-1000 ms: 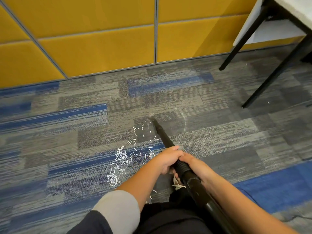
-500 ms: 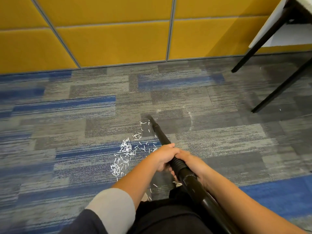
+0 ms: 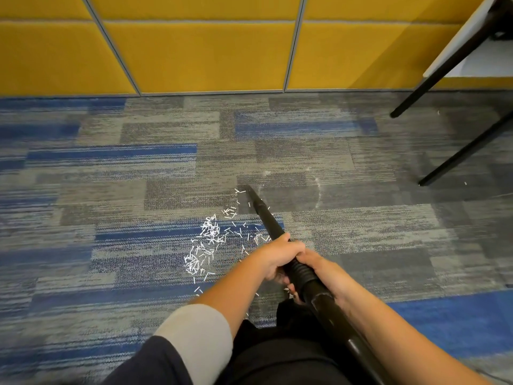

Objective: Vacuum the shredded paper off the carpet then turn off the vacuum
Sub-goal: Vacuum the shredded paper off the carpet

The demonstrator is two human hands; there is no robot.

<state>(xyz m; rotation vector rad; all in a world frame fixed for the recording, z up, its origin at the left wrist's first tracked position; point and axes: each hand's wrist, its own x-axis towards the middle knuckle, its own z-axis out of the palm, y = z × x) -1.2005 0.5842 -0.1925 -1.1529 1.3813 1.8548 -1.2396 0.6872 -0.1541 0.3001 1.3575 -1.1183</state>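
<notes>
While both hands, left hand [image 3: 279,255] and right hand [image 3: 323,269], curl their fingers around the black plastic vacuum tube [image 3: 268,218], white shredded paper [image 3: 206,245] lies just beside it on the grey-blue carpet [image 3: 138,204].

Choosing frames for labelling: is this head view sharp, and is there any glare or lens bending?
Head view: shredded paper crisp at centre; carpet smears toward the left and bottom edges; wall seams splay outward from the wide lens; a faint sheen on the vacuum tube near the bottom; lighting soft and even.
</notes>
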